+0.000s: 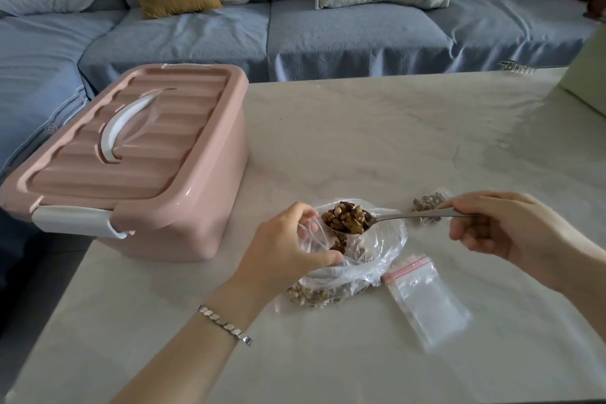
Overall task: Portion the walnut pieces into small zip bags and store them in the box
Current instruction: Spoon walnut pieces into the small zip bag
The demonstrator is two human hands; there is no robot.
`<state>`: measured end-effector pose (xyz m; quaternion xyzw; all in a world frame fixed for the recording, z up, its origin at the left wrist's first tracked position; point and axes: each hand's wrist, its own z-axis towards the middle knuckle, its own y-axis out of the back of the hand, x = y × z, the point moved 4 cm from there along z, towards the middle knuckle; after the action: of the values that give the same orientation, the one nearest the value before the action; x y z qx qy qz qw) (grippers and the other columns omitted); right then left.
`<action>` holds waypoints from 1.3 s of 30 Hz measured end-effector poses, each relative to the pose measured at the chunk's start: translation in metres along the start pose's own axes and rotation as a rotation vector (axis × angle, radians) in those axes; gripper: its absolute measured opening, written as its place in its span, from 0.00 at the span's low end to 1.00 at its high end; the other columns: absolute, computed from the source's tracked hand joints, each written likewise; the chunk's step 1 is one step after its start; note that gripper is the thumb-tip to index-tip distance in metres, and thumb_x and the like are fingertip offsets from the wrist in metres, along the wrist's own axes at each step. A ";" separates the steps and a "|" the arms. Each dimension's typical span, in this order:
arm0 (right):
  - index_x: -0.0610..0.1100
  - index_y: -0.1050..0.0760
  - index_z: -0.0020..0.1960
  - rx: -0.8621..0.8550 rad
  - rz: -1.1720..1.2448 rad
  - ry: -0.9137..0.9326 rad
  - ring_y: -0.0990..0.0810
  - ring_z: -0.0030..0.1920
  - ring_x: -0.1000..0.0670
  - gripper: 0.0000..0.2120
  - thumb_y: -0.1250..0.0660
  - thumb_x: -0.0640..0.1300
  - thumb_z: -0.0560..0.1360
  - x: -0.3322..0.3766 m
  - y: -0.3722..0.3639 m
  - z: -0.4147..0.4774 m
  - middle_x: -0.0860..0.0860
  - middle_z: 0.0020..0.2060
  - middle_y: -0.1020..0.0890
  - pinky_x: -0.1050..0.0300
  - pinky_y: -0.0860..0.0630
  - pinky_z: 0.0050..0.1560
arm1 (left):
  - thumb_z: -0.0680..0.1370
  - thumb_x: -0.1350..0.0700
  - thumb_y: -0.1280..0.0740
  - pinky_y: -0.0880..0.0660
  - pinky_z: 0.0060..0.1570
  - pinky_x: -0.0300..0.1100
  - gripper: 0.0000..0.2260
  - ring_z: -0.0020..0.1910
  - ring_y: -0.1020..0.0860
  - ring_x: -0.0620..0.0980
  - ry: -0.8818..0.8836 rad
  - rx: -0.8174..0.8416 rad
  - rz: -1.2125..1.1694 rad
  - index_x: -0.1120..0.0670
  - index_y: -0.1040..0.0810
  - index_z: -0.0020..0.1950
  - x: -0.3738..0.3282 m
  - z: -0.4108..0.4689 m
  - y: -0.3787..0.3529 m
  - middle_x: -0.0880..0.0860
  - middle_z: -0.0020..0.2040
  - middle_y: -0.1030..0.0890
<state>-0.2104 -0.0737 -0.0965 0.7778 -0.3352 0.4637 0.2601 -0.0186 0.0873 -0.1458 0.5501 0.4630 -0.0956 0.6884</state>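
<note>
Glossy pink plastic box (pixel 183 207), shiny metal spoon (pixel 410 216), clear crinkled plastic bags (pixel 426 302) (marble-look table (pixel 393 141), smooth).

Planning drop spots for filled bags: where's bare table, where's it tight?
Free: wide table stretch between pink box and far-right edge; near strip between the forearms. Crowded: centre, where left hand holding a small bag, right hand, spoon, walnut bag, filled bag and empty zip bags cluster.

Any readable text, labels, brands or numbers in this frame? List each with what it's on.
No readable text.
Pink box: no label or print on its lid or visible sides.
Empty zip bag: red seal strip only, no print.
Dark mark at the far edge of the table: may be lettering, too blurred to read.
</note>
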 end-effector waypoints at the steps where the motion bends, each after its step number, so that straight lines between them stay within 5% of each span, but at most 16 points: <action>1: 0.37 0.22 0.40 0.012 -0.019 -0.002 0.28 0.19 0.53 0.10 0.40 0.36 0.76 0.003 -0.001 0.000 0.44 0.23 0.22 0.66 0.30 0.21 | 0.62 0.44 0.24 0.34 0.41 0.22 0.24 0.45 0.26 0.36 -0.015 -0.001 0.003 0.46 0.29 0.53 -0.002 0.001 -0.001 0.40 0.45 0.23; 19: 0.34 0.22 0.40 0.108 -0.402 0.103 0.27 0.19 0.51 0.10 0.40 0.34 0.75 0.037 -0.040 -0.003 0.43 0.23 0.21 0.66 0.35 0.18 | 0.61 0.42 0.23 0.32 0.47 0.28 0.25 0.48 0.25 0.38 -0.047 0.000 0.004 0.45 0.28 0.53 -0.009 -0.002 -0.013 0.40 0.47 0.23; 25: 0.38 0.23 0.40 0.103 -0.645 0.232 0.24 0.22 0.50 0.07 0.39 0.37 0.74 0.059 -0.060 0.002 0.46 0.25 0.18 0.63 0.33 0.25 | 0.61 0.46 0.21 0.32 0.45 0.29 0.23 0.47 0.24 0.39 0.052 -0.073 -0.146 0.46 0.28 0.50 0.005 0.001 -0.020 0.42 0.46 0.21; 29: 0.38 0.23 0.40 0.103 -0.687 0.276 0.24 0.20 0.53 0.08 0.39 0.36 0.74 0.072 -0.065 0.006 0.47 0.24 0.19 0.67 0.34 0.19 | 0.62 0.45 0.22 0.31 0.43 0.34 0.24 0.43 0.24 0.42 0.091 -0.082 -0.170 0.49 0.27 0.51 0.013 0.005 -0.022 0.44 0.46 0.21; 39: 0.38 0.22 0.38 0.175 -0.686 0.352 0.23 0.23 0.49 0.09 0.38 0.37 0.75 0.077 -0.062 -0.002 0.45 0.25 0.18 0.59 0.30 0.27 | 0.61 0.46 0.21 0.28 0.45 0.34 0.23 0.43 0.22 0.42 0.059 -0.116 -0.205 0.50 0.27 0.51 0.013 0.006 -0.022 0.46 0.45 0.20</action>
<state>-0.1378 -0.0544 -0.0327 0.7726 0.0346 0.5030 0.3859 -0.0226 0.0790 -0.1707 0.4617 0.5415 -0.1223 0.6918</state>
